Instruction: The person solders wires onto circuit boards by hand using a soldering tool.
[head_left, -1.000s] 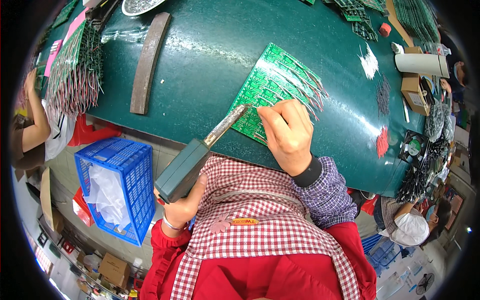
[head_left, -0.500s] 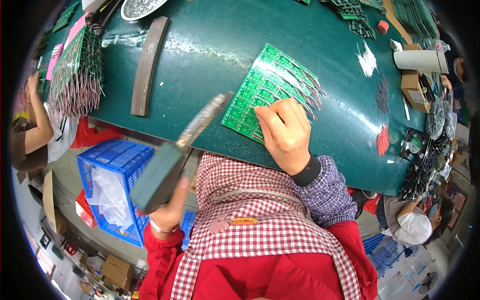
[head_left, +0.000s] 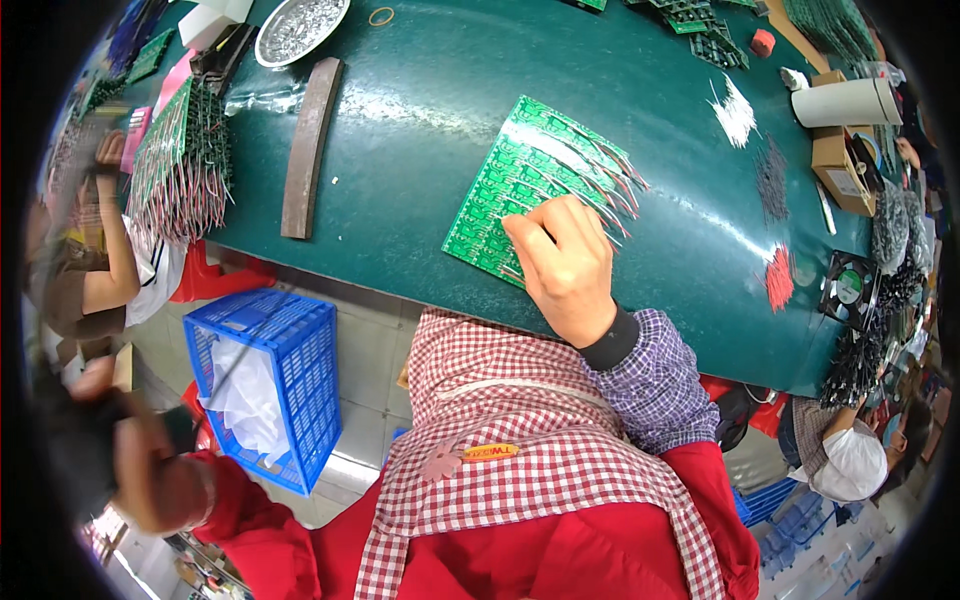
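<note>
A green circuit board (head_left: 487, 200) lies flat on the table, with rows of red, white and dark wires (head_left: 600, 170) fanning from its right side. My right hand (head_left: 565, 260) rests over the board's lower right part, thumb and fingers pinched together. What is between those fingertips is too small to make out. At the lower left, away from the table, my left hand (head_left: 150, 470) is closed round a tool with a thick dark handle (head_left: 80, 430). Motion smears this tool, and its metal shaft is only a grey streak.
A brown bar (head_left: 312, 150) and a bowl of metal bits (head_left: 300, 30) lie left of the board. To the right are sorted white wires (head_left: 735, 113) and red wires (head_left: 779, 278). A blue crate (head_left: 310, 390) stands below the edge. Wired boards (head_left: 180, 170) and a co-worker's arm (head_left: 115, 250) are left.
My left hand has swung down and left with the tool, away from the board. My right hand stays pinched at the board. The view has shifted slightly.
</note>
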